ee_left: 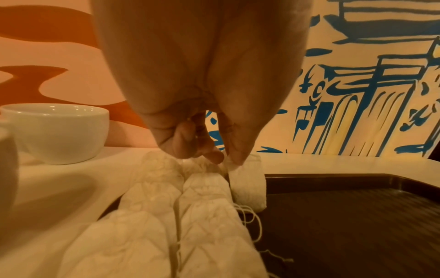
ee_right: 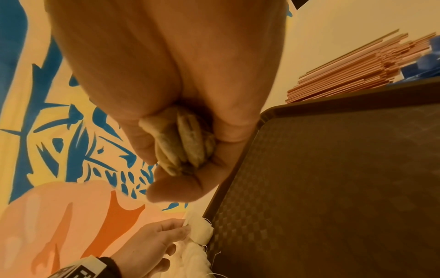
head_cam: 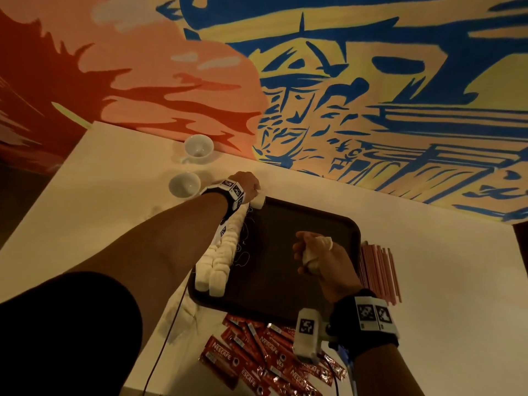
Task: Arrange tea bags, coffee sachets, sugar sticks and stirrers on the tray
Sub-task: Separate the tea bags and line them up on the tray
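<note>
A dark brown tray (head_cam: 285, 270) lies on the white table. Two rows of white tea bags (head_cam: 221, 252) run along its left side, their strings trailing inward. My left hand (head_cam: 248, 185) is at the tray's far left corner and pinches one tea bag (ee_left: 248, 183) by its top edge, held upright at the end of the rows (ee_left: 202, 216). My right hand (head_cam: 311, 255) hovers over the tray's middle, fingers curled round a bunch of tea bags (ee_right: 183, 143). Red coffee sachets (head_cam: 265, 358) lie heaped in front of the tray. Pink stirrers (head_cam: 378, 271) are stacked to its right.
Two white cups (head_cam: 198, 148) (head_cam: 184, 184) stand on the table beyond the tray's left corner, close to my left hand. A painted wall rises right behind the table. A cable (head_cam: 168, 332) runs along the table under my left arm.
</note>
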Demonstrator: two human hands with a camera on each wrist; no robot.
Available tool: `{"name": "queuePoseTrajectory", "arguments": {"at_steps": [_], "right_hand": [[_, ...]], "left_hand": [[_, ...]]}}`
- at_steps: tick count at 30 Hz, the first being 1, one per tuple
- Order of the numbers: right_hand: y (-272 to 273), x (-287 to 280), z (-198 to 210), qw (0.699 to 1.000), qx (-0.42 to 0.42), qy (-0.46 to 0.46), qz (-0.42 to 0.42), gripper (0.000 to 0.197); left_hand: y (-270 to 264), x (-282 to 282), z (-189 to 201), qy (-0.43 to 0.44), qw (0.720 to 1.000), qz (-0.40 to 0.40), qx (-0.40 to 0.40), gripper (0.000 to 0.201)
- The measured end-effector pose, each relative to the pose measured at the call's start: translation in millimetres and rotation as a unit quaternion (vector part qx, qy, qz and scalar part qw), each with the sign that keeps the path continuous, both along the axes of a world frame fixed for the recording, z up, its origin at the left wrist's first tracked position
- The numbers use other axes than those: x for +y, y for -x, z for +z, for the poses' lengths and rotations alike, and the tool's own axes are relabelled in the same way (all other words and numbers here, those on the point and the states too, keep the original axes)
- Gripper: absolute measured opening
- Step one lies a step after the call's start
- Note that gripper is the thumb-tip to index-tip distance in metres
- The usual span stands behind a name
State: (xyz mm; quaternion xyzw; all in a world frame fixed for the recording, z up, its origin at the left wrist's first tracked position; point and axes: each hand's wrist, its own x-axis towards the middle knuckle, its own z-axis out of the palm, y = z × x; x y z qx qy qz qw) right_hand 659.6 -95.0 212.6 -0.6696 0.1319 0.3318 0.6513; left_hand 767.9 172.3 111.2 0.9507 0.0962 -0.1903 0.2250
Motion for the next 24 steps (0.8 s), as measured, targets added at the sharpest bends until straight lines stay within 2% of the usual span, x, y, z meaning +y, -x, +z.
{"name": "queuePoseTrajectory", "arguments": {"at_steps": [5,10,14,19,24], "right_hand": [[0.4,-1.6,4.1,0.998,0.034,-0.045,-0.014,0.028],[2.6,-4.5,13.3,0.991,0.08,-0.108,-0.007,0.028],[9.6,-9.9,18.1,0.986,0.094,-0.133,-0.019,0.037],[21.3,-19.4,32.6,0.984,0.08,-0.161,-0.014,0.03],[39.6,-36.9,55.3,0.981,0.026,-0.193,0.016,0.029]], "left_hand": [[-1.0,1.2,3.6,0.004,0.999,0.032,-0.029,0.02],[11.5,4.5,22.9,0.047,0.989,0.113,-0.082,0.022],[45.3,2.5,47.0,0.128,0.965,0.174,-0.148,0.019],[105.9,-9.4,88.6,0.225,0.929,0.214,-0.203,0.01],[163.8,-45.3,145.5,0.292,0.891,0.242,-0.251,0.011]]}}
